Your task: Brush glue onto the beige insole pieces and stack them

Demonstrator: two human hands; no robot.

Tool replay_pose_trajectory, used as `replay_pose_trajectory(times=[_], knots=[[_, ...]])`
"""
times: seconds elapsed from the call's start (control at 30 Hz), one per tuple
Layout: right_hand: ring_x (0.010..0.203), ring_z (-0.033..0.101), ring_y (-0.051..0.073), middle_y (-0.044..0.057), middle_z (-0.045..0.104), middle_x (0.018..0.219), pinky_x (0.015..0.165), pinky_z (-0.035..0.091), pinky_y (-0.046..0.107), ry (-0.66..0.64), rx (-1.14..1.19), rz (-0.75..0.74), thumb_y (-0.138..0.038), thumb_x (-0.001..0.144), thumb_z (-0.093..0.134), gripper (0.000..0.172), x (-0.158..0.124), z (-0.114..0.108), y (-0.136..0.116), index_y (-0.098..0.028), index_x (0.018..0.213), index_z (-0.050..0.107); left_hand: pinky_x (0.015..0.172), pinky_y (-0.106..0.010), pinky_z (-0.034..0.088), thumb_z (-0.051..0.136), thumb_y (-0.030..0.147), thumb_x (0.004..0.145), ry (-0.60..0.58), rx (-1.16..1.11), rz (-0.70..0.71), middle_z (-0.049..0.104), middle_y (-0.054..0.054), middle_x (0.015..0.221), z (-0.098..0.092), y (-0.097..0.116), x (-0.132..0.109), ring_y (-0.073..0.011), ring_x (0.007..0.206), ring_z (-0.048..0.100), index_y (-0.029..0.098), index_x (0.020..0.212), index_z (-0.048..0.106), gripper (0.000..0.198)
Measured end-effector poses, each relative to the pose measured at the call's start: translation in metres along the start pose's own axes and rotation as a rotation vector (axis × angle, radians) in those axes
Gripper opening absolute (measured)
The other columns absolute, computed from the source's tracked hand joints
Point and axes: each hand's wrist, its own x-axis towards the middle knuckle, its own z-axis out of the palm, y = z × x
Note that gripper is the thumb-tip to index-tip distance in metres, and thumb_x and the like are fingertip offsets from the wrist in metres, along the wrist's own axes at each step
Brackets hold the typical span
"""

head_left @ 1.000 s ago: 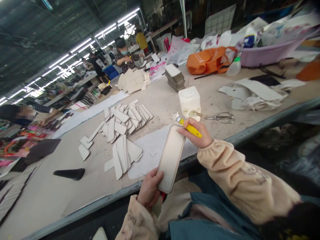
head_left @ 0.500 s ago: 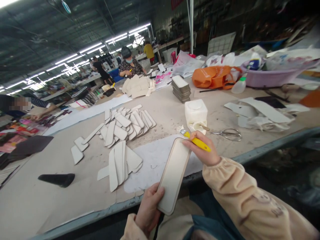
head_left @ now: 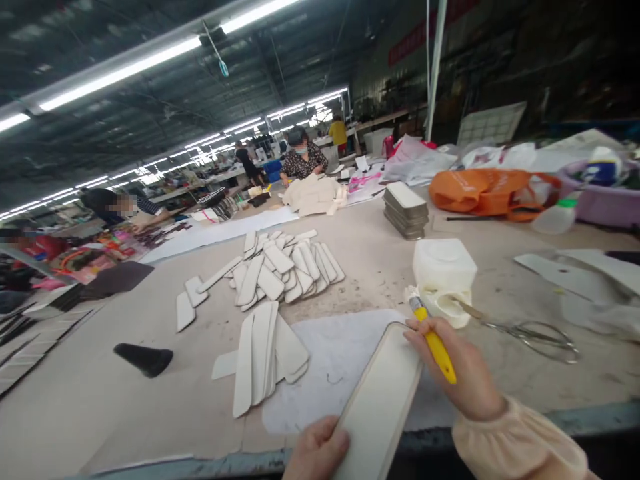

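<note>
A long white panel with rounded corners and a tan edge (head_left: 383, 400) is tilted up over the table's front edge. My left hand (head_left: 317, 450) is closed round its lower left side, thumb on top. At the panel's upper end, my right hand (head_left: 457, 360) holds a yellow-handled brush (head_left: 437, 343), its bristles pointing up and coated with white stuff; those fingers also touch the panel's top corner. Just beyond the brush stands a cut-open white plastic jug (head_left: 444, 267) with a stick in it. Under the panel lies a white sheet (head_left: 330, 353).
Left of the sheet lie fanned white strips (head_left: 257, 360), with a heap of similar pieces (head_left: 280, 267) behind. A black cone-shaped object (head_left: 145, 360) rests at left. Scissors (head_left: 543, 340), a stacked pile (head_left: 405, 210) and an orange bag (head_left: 487, 190) are to the right. Co-workers sit farther back.
The camera view has tilted up and swung left, so everything sits lower and farther right. Both hands keep their hold on the panel and brush.
</note>
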Motion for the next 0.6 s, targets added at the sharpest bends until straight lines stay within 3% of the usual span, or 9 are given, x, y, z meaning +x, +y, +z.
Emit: replay_pose_trajectory(times=[0.07,0.17,0.27,0.37,0.4,0.5,0.6], knots=[[0.09,0.071,0.025,0.007,0.071,0.107,0.069,0.059,0.035,0.048,-0.062,-0.047,-0.036,0.086,0.062,0.018,0.002,-0.003,-0.005,-0.025,0.092,0.048,0.063,-0.031,0.051,0.079,0.048,0.064,0.001,-0.034,0.021,0.073,-0.012,0.076,0.001,0.031,0.001,-0.0241,0.069,0.069,0.012,0.097,0.072,0.049],[0.094,0.071,0.025,0.007,0.071,0.107,0.072,0.058,0.035,0.156,-0.111,-0.15,-0.028,0.084,0.065,0.019,0.005,-0.009,-0.013,-0.026,0.091,0.047,0.069,-0.031,0.054,0.076,0.038,0.071,0.037,0.031,0.112,0.074,-0.012,0.086,0.008,0.09,0.018,-0.0242,0.078,0.07,0.013,0.102,0.07,0.041],[0.097,0.07,0.023,0.003,0.071,0.099,0.075,0.057,0.032,0.141,-0.061,-0.164,-0.023,0.085,0.064,0.02,0.007,-0.012,-0.015,-0.027,0.088,0.045,0.074,-0.032,0.056,0.071,0.029,0.076,0.062,0.128,0.29,0.073,-0.011,0.089,0.022,0.149,0.059,-0.0235,0.084,0.069,0.012,0.104,0.068,0.033],[0.099,0.069,0.022,0.001,0.069,0.093,0.078,0.056,0.03,0.106,-0.025,-0.13,-0.021,0.086,0.063,0.02,0.008,-0.013,-0.014,-0.027,0.087,0.044,0.079,-0.036,0.056,0.059,0.024,0.086,0.032,0.168,0.417,0.072,-0.012,0.093,0.044,0.196,0.119,-0.0228,0.088,0.069,0.009,0.107,0.064,0.027],[0.1,0.069,0.021,0.001,0.069,0.091,0.078,0.056,0.03,0.1,-0.024,-0.12,-0.02,0.086,0.063,0.02,0.008,-0.013,-0.014,-0.027,0.087,0.044,0.082,-0.036,0.056,0.054,0.024,0.089,0.022,0.204,0.463,0.071,-0.012,0.097,0.052,0.208,0.141,-0.0219,0.09,0.068,0.009,0.109,0.063,0.026],[0.1,0.069,0.021,0.001,0.068,0.089,0.078,0.056,0.03,0.091,-0.035,-0.105,-0.019,0.086,0.062,0.02,0.01,-0.012,-0.012,-0.027,0.088,0.043,0.083,-0.04,0.056,0.047,0.023,0.093,0.175,0.39,0.579,0.069,-0.012,0.103,0.08,0.232,0.202,-0.021,0.093,0.068,0.011,0.111,0.058,0.024],[0.1,0.069,0.021,0.001,0.068,0.09,0.079,0.055,0.029,0.073,-0.034,-0.107,-0.018,0.086,0.062,0.02,0.012,-0.014,-0.012,-0.027,0.089,0.044,0.087,-0.045,0.053,0.056,0.025,0.089,0.245,0.486,0.599,0.067,-0.015,0.111,0.098,0.239,0.237,-0.0268,0.104,0.065,0.011,0.111,0.056,0.026]])
